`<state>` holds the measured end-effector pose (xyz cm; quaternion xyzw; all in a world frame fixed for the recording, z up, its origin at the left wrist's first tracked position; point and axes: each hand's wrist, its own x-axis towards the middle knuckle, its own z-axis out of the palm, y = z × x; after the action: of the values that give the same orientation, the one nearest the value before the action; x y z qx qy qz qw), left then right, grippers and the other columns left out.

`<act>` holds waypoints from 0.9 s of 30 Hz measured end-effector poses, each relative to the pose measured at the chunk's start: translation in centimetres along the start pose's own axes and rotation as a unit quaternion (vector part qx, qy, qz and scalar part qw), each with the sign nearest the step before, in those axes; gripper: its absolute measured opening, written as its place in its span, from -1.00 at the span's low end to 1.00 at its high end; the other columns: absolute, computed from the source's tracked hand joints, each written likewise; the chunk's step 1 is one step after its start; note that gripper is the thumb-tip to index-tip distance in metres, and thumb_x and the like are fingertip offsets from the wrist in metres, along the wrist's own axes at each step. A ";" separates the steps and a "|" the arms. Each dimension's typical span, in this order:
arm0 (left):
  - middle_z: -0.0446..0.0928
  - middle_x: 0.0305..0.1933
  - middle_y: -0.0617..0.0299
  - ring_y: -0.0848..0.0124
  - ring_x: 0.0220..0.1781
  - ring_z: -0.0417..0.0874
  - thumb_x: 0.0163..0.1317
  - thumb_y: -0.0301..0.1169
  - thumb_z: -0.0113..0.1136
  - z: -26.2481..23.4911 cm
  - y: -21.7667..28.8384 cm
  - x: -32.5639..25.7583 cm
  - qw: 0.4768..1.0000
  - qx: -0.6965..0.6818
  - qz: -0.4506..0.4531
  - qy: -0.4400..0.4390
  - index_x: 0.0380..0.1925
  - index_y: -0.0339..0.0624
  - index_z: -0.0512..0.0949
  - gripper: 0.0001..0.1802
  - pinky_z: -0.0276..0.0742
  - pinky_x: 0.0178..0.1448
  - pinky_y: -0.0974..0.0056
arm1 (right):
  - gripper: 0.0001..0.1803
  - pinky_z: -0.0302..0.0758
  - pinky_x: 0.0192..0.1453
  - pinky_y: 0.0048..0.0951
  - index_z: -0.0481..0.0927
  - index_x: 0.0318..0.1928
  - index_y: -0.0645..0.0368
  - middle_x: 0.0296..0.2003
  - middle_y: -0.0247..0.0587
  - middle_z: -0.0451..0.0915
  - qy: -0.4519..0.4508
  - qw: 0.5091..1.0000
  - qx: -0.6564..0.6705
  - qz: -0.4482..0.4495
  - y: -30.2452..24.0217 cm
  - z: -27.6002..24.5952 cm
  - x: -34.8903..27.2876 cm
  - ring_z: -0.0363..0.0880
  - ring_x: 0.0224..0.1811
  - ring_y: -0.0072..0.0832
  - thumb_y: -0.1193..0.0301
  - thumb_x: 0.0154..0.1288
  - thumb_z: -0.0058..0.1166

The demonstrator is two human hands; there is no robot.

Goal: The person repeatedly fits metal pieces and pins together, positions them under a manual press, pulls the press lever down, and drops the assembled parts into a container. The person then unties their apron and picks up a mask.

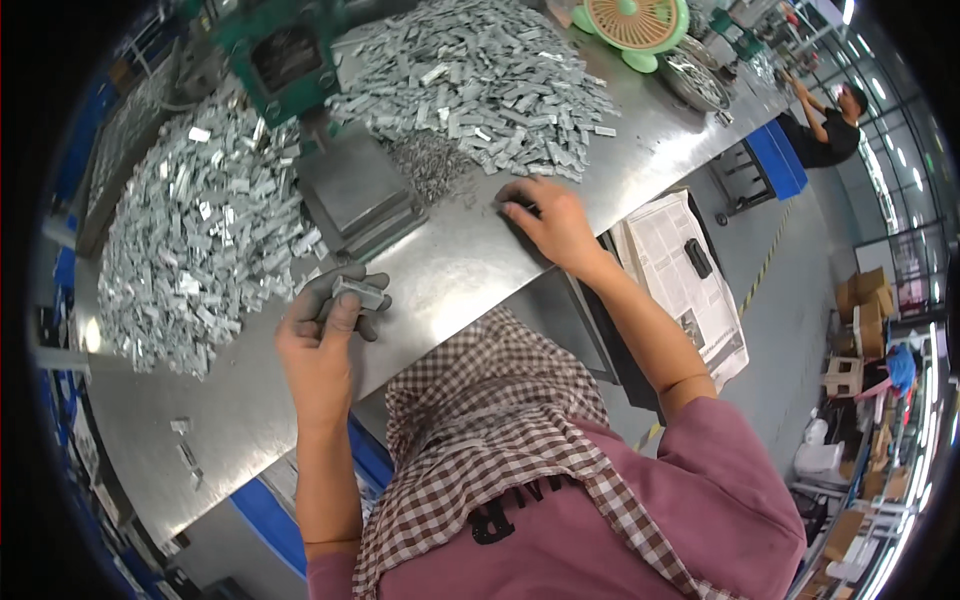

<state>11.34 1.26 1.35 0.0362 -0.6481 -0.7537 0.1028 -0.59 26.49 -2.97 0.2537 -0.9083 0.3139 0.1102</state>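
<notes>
Fingertips of the left hand [322, 335] pinch a small flat metal clip [358, 292], thumb underneath and grimy fingers curled over it, held just above the steel tabletop [470, 265] near its front edge. Hold looks light; the piece is thin and slick, and a slip would likely drop it onto bare steel or off the edge toward the lap. Right hand [552, 222] lies palm down further along the bench, fingers spread and pressed flat on the surface, tips touching what seems to be one loose clip at the fringe of the right-hand heap of metal clips [480, 80]; cannot tell whether anything is actually gripped under them. Dragging there could pull neighbouring pieces loose and scatter them toward the edge. Between the hands sits the grey base block [360, 200] of a green bench press [285, 55], with a patch of fine dark swarf [430, 165] just beside it; bare fingers near that grit and the stamped edges risk nicks. A second heap of clips [195, 235] spreads on the left, close to the pinching hand, so finished and unfinished pieces could mix. A few strays [185, 440] lie apart near the lower bench edge. A checked scarf [490, 430] hangs over the lap, well placed to catch or hide a fallen piece. A small green-and-peach fan [632, 25] stands at the far end.
</notes>
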 end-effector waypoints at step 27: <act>0.55 -0.27 -0.04 0.03 -0.30 0.57 -0.06 -0.44 0.28 2.7 -0.4 8.3 0.885 0.434 0.142 0.093 -0.32 -0.31 0.58 -0.74 0.47 -0.18 0.14 | -0.75 0.37 -0.09 -0.31 0.45 -0.23 0.31 -0.30 -0.01 0.48 -0.258 0.883 0.361 -0.155 -5.1 3.0 13.6 0.47 -0.20 -0.18 0.33 0.25 -0.03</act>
<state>2.64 2.27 2.03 0.0547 -0.8959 -0.3680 0.2430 -9.55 15.83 2.17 0.4856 -0.6773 0.5225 -0.1801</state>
